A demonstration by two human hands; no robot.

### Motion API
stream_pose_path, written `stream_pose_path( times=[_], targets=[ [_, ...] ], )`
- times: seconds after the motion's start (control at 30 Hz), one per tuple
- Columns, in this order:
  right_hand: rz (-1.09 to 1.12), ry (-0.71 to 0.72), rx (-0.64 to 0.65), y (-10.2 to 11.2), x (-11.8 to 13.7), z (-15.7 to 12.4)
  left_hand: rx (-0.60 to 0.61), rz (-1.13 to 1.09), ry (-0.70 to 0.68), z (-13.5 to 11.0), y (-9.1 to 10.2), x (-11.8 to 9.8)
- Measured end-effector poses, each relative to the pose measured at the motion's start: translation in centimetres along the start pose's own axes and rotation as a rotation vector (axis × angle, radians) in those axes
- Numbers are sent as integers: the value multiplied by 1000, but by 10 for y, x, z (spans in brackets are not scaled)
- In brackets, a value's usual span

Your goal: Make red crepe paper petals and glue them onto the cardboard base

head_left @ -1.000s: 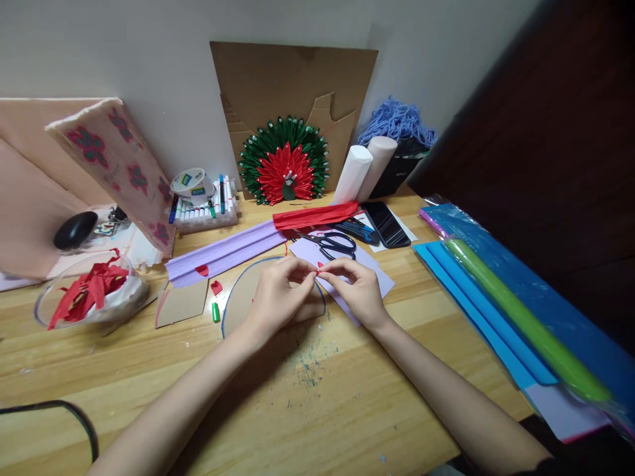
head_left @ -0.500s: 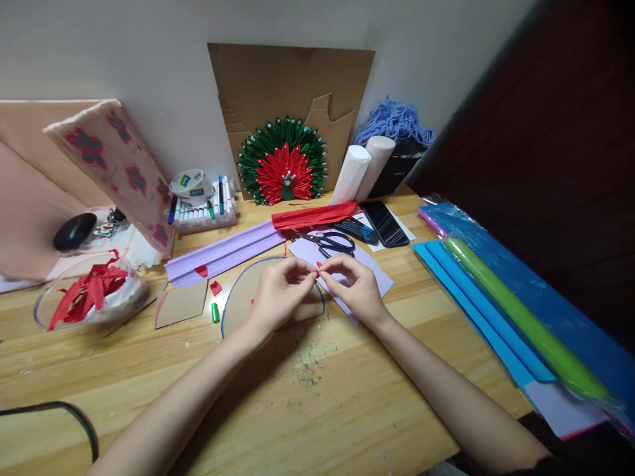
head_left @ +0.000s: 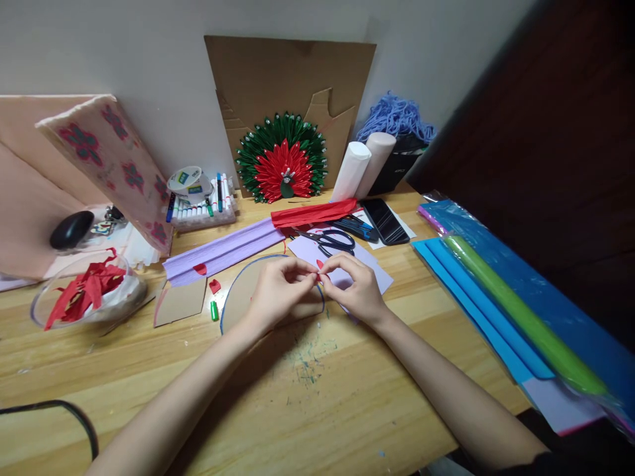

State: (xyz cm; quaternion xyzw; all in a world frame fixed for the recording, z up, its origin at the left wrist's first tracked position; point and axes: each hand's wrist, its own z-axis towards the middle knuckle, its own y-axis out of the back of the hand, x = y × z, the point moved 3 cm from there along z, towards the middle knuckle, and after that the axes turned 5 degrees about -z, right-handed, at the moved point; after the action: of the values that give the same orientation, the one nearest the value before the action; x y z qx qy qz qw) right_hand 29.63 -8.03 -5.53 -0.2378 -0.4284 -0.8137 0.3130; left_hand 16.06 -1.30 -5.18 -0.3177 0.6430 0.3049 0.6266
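A small piece of red paper (head_left: 320, 264) is pinched between the fingertips of my left hand (head_left: 280, 291) and my right hand (head_left: 357, 289), which meet at the centre. Beneath my left hand lies a cardboard piece with a blue curved outline (head_left: 243, 291), partly covered by the hand. Behind my right hand are black-handled scissors (head_left: 337, 240) on a sheet of lilac paper (head_left: 374, 268). Strips of lilac crepe paper (head_left: 223, 250) and red crepe paper (head_left: 312, 214) stretch across the table behind my hands. Red scraps (head_left: 214, 286) lie to the left.
A bowl with red paper scraps (head_left: 89, 291) stands at the left, near a green cap (head_left: 214, 311). Behind are a marker box (head_left: 203, 211) and a red-green peacock craft (head_left: 285, 158) against cardboard. A phone (head_left: 385, 221) and wrapped coloured sheets (head_left: 520, 297) lie to the right.
Both hands stay nearly in place, still pinching the red paper; a little more of it shows between the fingertips. The view has shifted very slightly.
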Motion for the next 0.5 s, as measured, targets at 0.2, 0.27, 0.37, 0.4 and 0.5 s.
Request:
stream_pose_path(
  times=[0.2,0.27,0.37,0.4,0.5],
  targets=[
    [-96,139,0,2,2,-1,19,-32,90,1,0,-4],
    [-113,185,2,1,1,-2,23,-34,107,2,1,-5],
    [-129,233,12,-1,0,-3,17,-40,148,3,3,-2],
    [-131,236,18,-1,-1,-3,16,-49,166,3,4,-1],
    [-122,212,25,-2,-2,-3,16,-76,206,4,6,3]
  ],
)
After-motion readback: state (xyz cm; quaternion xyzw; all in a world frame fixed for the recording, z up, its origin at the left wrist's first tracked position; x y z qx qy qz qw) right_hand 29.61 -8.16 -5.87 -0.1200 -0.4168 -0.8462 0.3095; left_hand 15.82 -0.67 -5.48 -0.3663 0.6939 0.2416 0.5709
